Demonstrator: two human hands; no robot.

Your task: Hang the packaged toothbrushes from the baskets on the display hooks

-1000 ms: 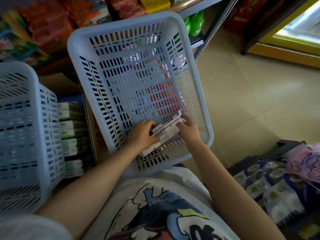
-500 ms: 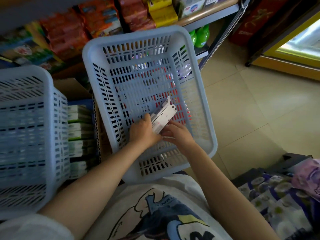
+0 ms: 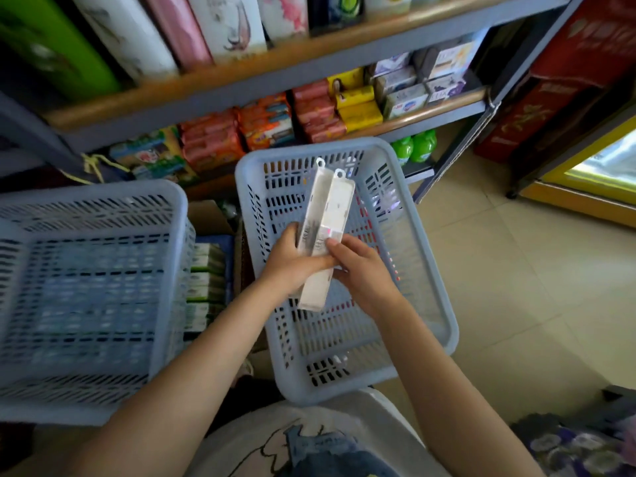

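Observation:
Two long white toothbrush packs (image 3: 328,215) with hang tabs at their far ends stand upright above the pale blue slotted basket (image 3: 420,256). My left hand (image 3: 292,266) grips them round the lower part from the left. My right hand (image 3: 361,270) pinches their right edge with thumb and fingers. A second pale blue basket (image 3: 86,297) sits at the left. No display hooks are in view.
Shelves (image 3: 241,77) hold boxed goods, orange packets (image 3: 213,142) and green bottles (image 3: 413,148). A box of green-white cartons (image 3: 203,280) lies between the baskets. Tiled floor (image 3: 516,287) is on the right, red boxes (image 3: 550,80) at far right.
Both hands lifted the packs from the basket floor and turned them upright, tabs pointing away. The view tilted up, bringing the shelves into sight.

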